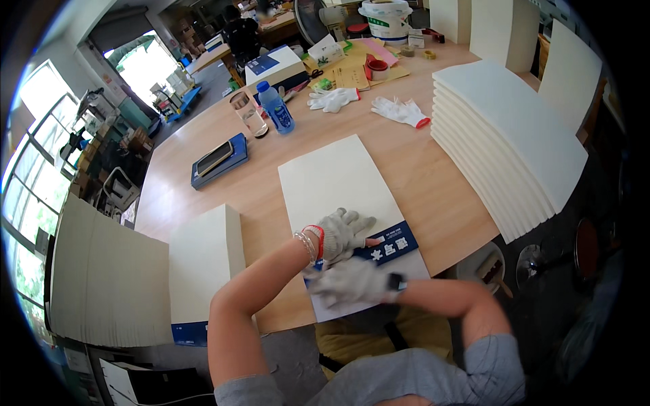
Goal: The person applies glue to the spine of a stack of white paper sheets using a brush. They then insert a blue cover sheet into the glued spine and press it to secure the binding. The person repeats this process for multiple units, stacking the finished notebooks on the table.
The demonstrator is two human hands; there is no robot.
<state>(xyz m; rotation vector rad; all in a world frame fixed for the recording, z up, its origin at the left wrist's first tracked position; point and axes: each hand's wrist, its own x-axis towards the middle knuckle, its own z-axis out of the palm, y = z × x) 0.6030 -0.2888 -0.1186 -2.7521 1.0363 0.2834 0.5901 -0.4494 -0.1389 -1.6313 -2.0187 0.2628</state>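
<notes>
A large cream paper pad or sheet (338,176) lies on the table in front of me, with a dark blue printed band (394,247) across its near part and a pale strip nearest me. My left hand (342,233), in a light knitted glove with a red cuff, rests flat on the cream paper at the band, fingers spread. A bare fingertip shows beside it. Close below, my gloved right hand (352,281) is over the pale strip and the band's left end. Motion smears its fingers, so its grip cannot be made out.
A cream paper stack (206,264) stands left, and layered stacks (508,128) right. Beyond the sheet are a phone (215,157) on a blue box, a glass (249,115), a blue bottle (275,108), white gloves (401,111), red tape (377,69) and a bucket (386,24).
</notes>
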